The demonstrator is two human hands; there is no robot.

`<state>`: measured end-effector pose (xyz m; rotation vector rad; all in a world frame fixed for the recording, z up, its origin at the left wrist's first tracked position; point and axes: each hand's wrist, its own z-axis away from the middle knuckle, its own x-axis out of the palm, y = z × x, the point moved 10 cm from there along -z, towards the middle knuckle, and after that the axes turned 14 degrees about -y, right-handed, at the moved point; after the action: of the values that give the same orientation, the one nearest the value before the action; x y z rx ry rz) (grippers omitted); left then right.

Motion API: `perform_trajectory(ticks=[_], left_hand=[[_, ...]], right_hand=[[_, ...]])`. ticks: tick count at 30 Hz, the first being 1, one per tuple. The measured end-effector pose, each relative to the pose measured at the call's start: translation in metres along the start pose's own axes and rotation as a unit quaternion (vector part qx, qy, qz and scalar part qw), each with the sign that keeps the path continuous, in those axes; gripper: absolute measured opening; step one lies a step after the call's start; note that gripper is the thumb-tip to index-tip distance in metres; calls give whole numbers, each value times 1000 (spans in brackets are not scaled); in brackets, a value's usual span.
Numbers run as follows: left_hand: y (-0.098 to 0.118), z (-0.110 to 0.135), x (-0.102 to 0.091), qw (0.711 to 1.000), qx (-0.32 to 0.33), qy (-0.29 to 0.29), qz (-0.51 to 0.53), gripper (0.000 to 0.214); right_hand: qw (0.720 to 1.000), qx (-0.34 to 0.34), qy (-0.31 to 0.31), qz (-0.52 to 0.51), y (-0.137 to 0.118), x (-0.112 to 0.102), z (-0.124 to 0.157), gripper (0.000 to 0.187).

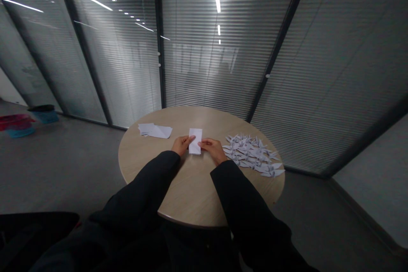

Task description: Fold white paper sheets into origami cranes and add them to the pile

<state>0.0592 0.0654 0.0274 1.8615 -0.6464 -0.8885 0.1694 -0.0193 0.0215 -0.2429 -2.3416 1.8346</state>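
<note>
Above the middle of the round table, a small white folded sheet of paper (195, 141) is held upright between both hands. My left hand (182, 144) pinches its left edge, thumb on the near face. On the opposite edge, my right hand (213, 148) grips it between thumb and fingers. To the right lies a spread of several folded white paper cranes (251, 154), close beside my right hand. A small stack of white paper sheets (155, 130) rests on the table to the left, apart from my left hand.
The round wooden table (191, 199) stands in front of me, near a glass partition (204, 85) with blinds. Two lined bins, one with a red bag (15, 121) and one with a black bag (43, 112), sit on the floor at far left.
</note>
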Motion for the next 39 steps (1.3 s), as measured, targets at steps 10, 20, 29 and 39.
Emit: perform_trajectory(ticks=[10, 20, 29, 39], left_hand=[[8, 4, -12, 999, 0, 50, -17, 52], [7, 6, -17, 997, -3, 73, -1, 50], [-2, 3, -15, 998, -9, 61, 10, 50], [0, 2, -15, 998, 3, 59, 1, 48]], right_hand=[[999, 30, -30, 2, 5, 7, 1, 31], [997, 46, -61, 13, 2, 15, 3, 32], [999, 41, -33, 0, 3, 10, 3, 31], [999, 45, -22, 1, 4, 8, 4, 30]])
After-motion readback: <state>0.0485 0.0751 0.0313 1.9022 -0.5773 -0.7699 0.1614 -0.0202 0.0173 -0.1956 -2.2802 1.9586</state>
